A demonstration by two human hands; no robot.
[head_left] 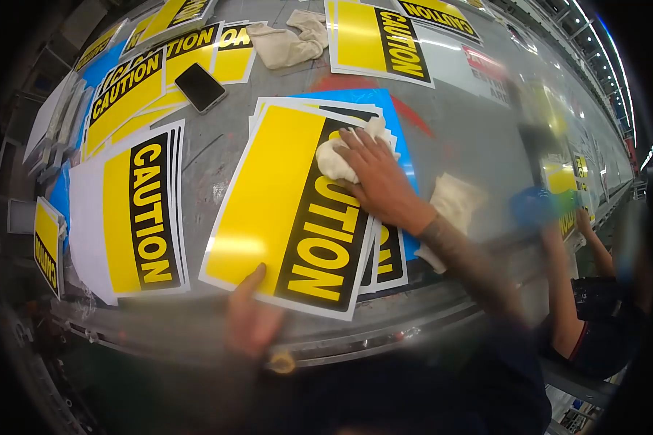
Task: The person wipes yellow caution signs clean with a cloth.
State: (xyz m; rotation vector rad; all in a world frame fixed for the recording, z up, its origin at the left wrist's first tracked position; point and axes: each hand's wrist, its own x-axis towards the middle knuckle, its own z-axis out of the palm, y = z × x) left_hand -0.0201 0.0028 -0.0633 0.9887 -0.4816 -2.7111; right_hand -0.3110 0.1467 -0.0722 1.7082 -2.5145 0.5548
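Observation:
A yellow and black caution sign lies tilted on a stack of similar signs, in the middle of the head view. My left hand grips its near edge, thumb on top and fingers blurred underneath. Pressed to the sign's black band is a white cloth, bunched under my right hand, whose fingers close over it. The cloth and hand cover the first letters of the word. Beneath the stack, a blue sheet shows at the back and right.
Left of the stack lies another pile of caution signs. A phone rests on signs behind it. Cloths lie at the back, and another cloth lies to the right. A co-worker's arm reaches in at the right, partly blurred.

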